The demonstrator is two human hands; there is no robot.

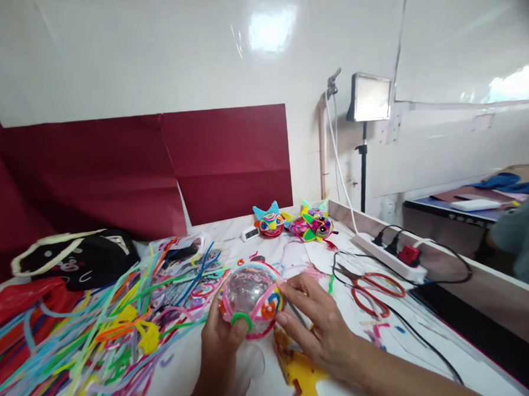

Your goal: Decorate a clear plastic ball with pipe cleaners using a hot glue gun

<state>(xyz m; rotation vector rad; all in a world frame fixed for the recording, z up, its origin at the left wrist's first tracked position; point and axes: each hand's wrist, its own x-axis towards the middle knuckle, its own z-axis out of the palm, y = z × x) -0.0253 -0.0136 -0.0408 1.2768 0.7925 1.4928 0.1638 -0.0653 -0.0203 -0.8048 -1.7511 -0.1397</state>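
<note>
A clear ball [251, 287] trimmed with coloured pipe cleaners is between my two hands, just above the table. My left hand [221, 336] is closed around its left side, with the thumb on a green pipe-cleaner ring [241, 321]. At the ball's right edge, the thumb and index finger of my right hand [317, 313] grip by a pink-edged, orange and yellow coil [269, 307]. Under the right hand lies a yellow tool [300, 370], partly hidden, that looks like a glue gun. My right palm is out of sight.
Loose pipe cleaners [112, 336] cover the table's left. Two decorated ball figures [270, 219] stand at the back. Orange-handled scissors [376, 289], a power strip [389, 256] and black cables are on the right. A lamp [370, 98] stands behind; a person's sleeve [524, 237] shows far right.
</note>
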